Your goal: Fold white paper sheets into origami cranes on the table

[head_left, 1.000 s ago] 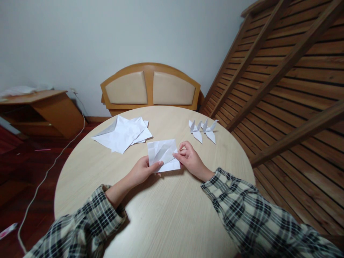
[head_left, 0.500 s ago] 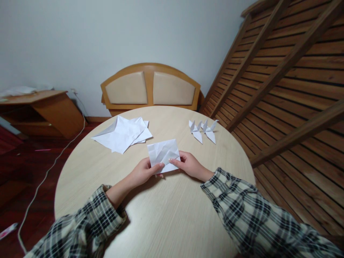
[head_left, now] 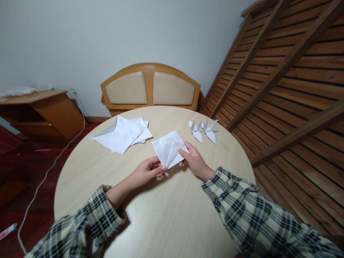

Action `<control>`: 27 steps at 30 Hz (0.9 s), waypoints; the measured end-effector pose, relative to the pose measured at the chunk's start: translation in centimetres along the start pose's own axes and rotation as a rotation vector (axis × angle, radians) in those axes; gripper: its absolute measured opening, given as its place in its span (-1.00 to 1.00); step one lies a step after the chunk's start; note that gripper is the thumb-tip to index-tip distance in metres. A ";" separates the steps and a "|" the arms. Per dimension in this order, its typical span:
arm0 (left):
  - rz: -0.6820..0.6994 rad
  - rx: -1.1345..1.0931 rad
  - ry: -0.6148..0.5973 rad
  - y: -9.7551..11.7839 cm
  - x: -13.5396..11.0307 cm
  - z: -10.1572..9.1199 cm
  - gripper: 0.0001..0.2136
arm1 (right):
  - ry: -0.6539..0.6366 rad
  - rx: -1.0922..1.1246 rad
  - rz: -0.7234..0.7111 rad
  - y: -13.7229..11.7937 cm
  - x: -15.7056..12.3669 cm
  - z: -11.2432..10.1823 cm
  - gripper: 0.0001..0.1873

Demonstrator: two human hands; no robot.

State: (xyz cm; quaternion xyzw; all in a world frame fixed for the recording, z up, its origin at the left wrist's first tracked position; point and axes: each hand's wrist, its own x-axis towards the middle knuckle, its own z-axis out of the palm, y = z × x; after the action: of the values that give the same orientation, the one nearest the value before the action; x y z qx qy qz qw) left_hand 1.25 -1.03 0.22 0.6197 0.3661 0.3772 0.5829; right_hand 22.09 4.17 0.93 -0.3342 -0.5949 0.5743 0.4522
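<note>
Between my hands is a folded white sheet of paper [head_left: 168, 145], held above the table with one corner pointing toward me and crease lines showing on its face. My left hand [head_left: 149, 168] pinches that near corner, thumb on top and fingers beneath. At the right edge, my right hand [head_left: 194, 159] grips the paper, its thumb lying on the upper face and its fingers partly hidden underneath. Two white paper cranes [head_left: 197, 132] [head_left: 210, 131] stand side by side beyond my right hand.
Loose white paper sheets [head_left: 125, 134] overlap at the far left of the round wooden table [head_left: 166, 222]. Behind it stands a padded headboard [head_left: 150, 87]. Wooden slats [head_left: 292, 89] lean on the right; a desk [head_left: 51, 111] and a white cable [head_left: 45, 175] are at left.
The folded paper has turned so a corner now faces me, and shifted slightly right. My left hand has moved its pinch to that corner; my right hand still holds the right side.
</note>
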 end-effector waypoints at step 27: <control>0.068 -0.253 0.338 1.1 -0.1 -0.8 -0.56 | -0.016 0.001 0.069 0.8 0.4 -0.6 -0.65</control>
State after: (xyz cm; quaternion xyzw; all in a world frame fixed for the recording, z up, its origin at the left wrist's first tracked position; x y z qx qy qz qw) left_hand 0.48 -0.77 1.35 0.4814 0.3875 0.5381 0.5732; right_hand 22.41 4.83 0.11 -0.3499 -0.5863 0.5925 0.4275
